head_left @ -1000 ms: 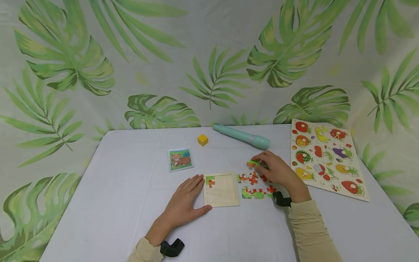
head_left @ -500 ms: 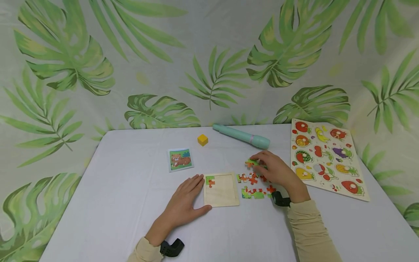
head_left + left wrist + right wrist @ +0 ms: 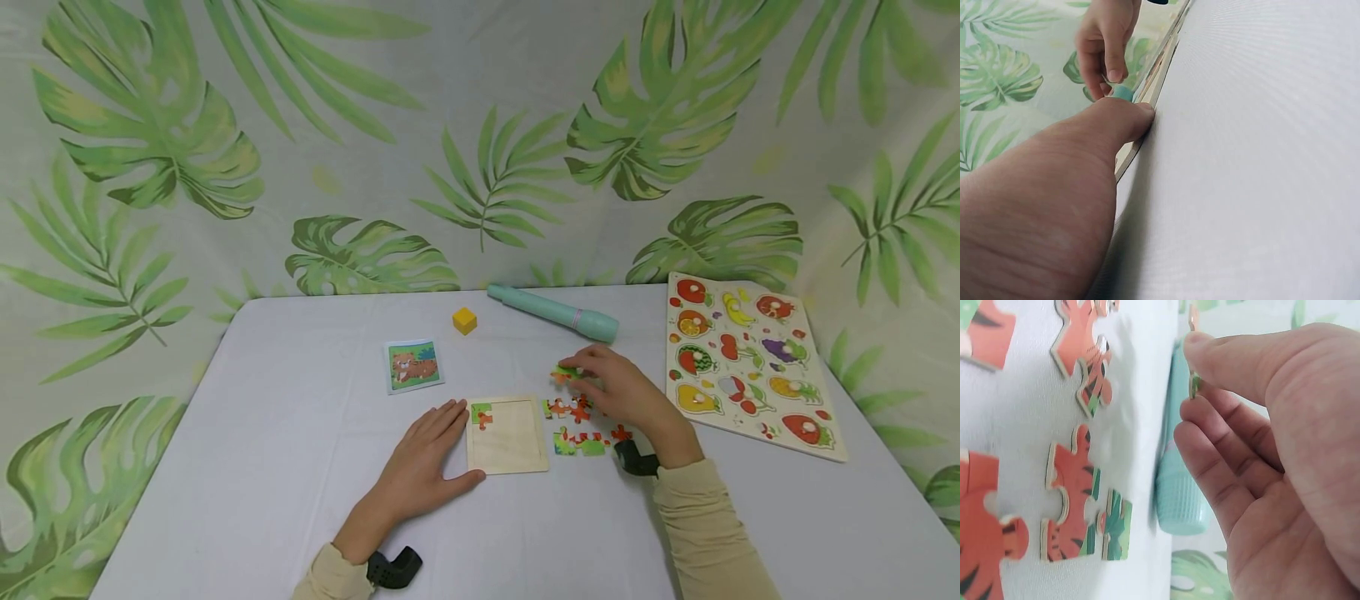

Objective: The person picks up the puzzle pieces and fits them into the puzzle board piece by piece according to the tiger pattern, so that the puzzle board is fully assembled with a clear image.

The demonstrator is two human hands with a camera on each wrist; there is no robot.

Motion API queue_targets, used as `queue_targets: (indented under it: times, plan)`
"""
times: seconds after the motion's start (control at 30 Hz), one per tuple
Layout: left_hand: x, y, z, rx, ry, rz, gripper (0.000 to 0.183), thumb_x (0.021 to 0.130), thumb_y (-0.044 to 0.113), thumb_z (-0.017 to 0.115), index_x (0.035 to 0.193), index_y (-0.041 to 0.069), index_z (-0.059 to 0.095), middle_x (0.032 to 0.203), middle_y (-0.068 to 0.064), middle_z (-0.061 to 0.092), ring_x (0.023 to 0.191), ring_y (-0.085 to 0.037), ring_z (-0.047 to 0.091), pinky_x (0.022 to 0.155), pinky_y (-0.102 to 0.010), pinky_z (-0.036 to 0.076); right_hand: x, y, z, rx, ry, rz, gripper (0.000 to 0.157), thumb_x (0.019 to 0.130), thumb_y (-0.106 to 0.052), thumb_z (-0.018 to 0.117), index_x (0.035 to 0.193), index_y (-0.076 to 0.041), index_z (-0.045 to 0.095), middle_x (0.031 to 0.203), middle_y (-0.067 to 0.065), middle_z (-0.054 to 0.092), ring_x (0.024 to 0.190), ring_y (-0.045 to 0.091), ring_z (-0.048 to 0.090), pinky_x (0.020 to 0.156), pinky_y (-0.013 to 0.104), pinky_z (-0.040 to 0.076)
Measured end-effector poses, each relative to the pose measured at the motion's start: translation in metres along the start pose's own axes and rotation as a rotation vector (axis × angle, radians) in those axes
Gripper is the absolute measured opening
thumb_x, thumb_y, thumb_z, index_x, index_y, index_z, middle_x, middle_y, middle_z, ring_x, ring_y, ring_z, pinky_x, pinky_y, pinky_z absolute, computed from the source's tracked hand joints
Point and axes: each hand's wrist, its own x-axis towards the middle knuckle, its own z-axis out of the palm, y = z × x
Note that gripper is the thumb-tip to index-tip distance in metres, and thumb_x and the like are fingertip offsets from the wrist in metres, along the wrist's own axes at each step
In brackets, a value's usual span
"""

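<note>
My left hand (image 3: 423,458) lies flat with straight fingers against the left edge of a square wooden puzzle tray (image 3: 510,450); its thumb touches the lower left corner. A green and orange puzzle piece (image 3: 482,415) sits in the tray's upper left corner. Right of the tray, my right hand (image 3: 618,387) pinches a green and orange puzzle piece (image 3: 564,374) between thumb and fingers. In the right wrist view this held piece (image 3: 1194,384) shows edge-on, raised off the table. Below that hand lie several loose orange, striped puzzle pieces (image 3: 1072,494), some partly hidden by the hand in the head view.
A picture card (image 3: 414,367) of an animal lies behind my left hand. Farther back are a yellow cube (image 3: 464,321) and a teal tube-shaped object (image 3: 555,312). At the right lies a board of fruit pictures (image 3: 742,358). A leaf-patterned cloth (image 3: 495,167) hangs behind the table.
My right hand has moved a little to the left, carrying the pinched puzzle piece with it. The left hand and the tray have stayed where they were.
</note>
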Motion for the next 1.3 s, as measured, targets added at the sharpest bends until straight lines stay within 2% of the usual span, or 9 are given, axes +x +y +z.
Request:
queue_targets:
  times: [0.5,0.97,1.3]
  plan:
    - [0.001,0.0,-0.001,-0.002,-0.004,-0.002,0.09,0.092,0.058,0.069,0.157,0.003,0.04,0.167,-0.007,0.034,0.156,-0.024,0.029,0.128,-0.043,0.026,0.004,-0.016,0.004,-0.024,-0.014,-0.073,0.032,0.097,-0.011,0.072,0.129,-0.006,0.072,0.121,0.01,0.064,0.104,0.024,0.063,0.087,0.042,0.057]
    - [0.001,0.001,-0.001,-0.002,-0.003,-0.001,0.09,0.092,0.059,0.069,0.157,0.002,0.041,0.167,-0.008,0.035,0.156,-0.023,0.029,0.128,-0.042,0.025,0.007,-0.03,0.011,-0.03,-0.014,-0.108,0.03,0.096,-0.011,0.074,0.126,-0.008,0.073,0.117,0.006,0.065,0.1,0.021,0.063,0.085,0.039,0.058]
    - [0.001,0.0,-0.001,-0.007,-0.009,-0.006,0.09,0.092,0.059,0.069,0.157,0.002,0.041,0.168,-0.007,0.034,0.156,-0.023,0.028,0.128,-0.042,0.025,0.009,-0.04,0.015,-0.043,-0.027,-0.155,0.029,0.097,-0.012,0.073,0.125,-0.007,0.073,0.118,0.008,0.065,0.102,0.022,0.064,0.088,0.042,0.058]
